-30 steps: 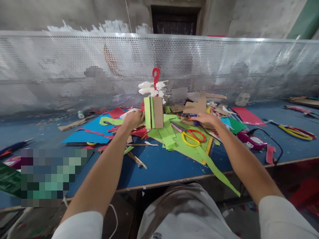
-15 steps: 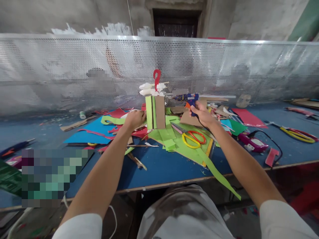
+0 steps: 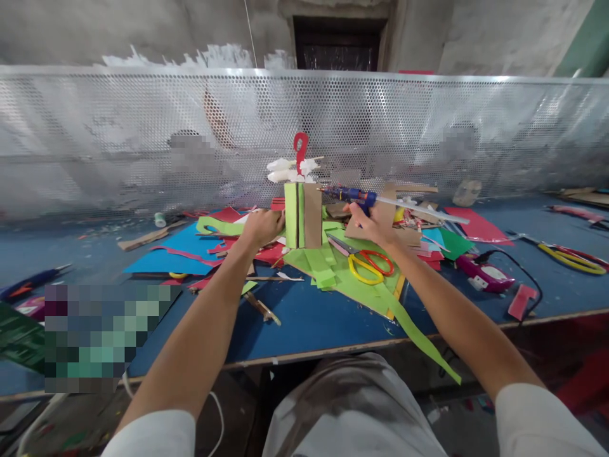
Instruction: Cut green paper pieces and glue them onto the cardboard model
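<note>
My left hand [image 3: 264,227] is closed on the left edge of a cardboard box [image 3: 313,219], partly faced with light green paper. The box stands upright above the pile of scraps. A red hook-shaped paper piece [image 3: 301,152] and white tufts [image 3: 281,171] show just above its top. In my right hand [image 3: 373,223] is a blue glue gun [image 3: 349,193], with a long clear glue stick out of its back. Its nozzle points left and is at the upper part of the box's brown face; I cannot tell whether it touches. Below lie scissors [image 3: 366,265] with yellow and orange handles.
Light green sheets and strips [image 3: 328,270] lie under the scissors. Blue card [image 3: 166,251] and red scraps are to the left. On the right are a purple device [image 3: 485,273] with a black cord and yellow-red pliers [image 3: 571,257]. A perforated metal screen [image 3: 143,139] stands behind.
My right hand has brought the glue gun left and slightly down, its nozzle now at the box's brown face. The box has shifted and turned slightly to the right with my left hand.
</note>
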Demonstrator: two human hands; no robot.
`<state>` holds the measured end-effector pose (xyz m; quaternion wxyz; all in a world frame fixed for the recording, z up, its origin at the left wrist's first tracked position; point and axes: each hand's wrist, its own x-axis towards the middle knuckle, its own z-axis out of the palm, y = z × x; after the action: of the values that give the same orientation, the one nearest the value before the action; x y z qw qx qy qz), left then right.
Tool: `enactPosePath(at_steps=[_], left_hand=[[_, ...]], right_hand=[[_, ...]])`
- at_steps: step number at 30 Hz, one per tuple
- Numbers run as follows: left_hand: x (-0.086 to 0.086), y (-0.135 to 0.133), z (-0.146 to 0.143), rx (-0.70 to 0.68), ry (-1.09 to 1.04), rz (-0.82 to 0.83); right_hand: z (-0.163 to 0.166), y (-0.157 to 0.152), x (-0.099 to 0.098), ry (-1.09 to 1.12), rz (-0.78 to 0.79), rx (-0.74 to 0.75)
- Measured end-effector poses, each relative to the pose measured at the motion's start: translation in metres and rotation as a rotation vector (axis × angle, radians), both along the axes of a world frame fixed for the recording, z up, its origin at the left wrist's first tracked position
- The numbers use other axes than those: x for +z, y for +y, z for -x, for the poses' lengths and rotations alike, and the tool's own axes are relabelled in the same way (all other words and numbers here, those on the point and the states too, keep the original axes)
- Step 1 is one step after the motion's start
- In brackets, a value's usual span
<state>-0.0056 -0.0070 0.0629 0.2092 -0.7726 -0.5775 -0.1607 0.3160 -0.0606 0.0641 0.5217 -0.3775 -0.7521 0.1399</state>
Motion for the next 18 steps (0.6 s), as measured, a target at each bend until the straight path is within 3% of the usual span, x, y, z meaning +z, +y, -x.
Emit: enactPosePath(at_steps=[5,8,18], left_hand=[[0.003,-0.005,-0.006,-0.007,0.025,-0.006],[0.005,-0.009,-0.010,-0.012,0.028,-0.015],[0.007,-0.012,-0.015,-0.008,0.058,-0.022]], right_hand=[[0.008,-0.014,0.003,-0.141,-0.213,-0.216],[0.010,-0.013,0.003,-0.165,-0.287,-0.270],[0.009,-0.007,0.003,-0.192,-0.298,-0.349]])
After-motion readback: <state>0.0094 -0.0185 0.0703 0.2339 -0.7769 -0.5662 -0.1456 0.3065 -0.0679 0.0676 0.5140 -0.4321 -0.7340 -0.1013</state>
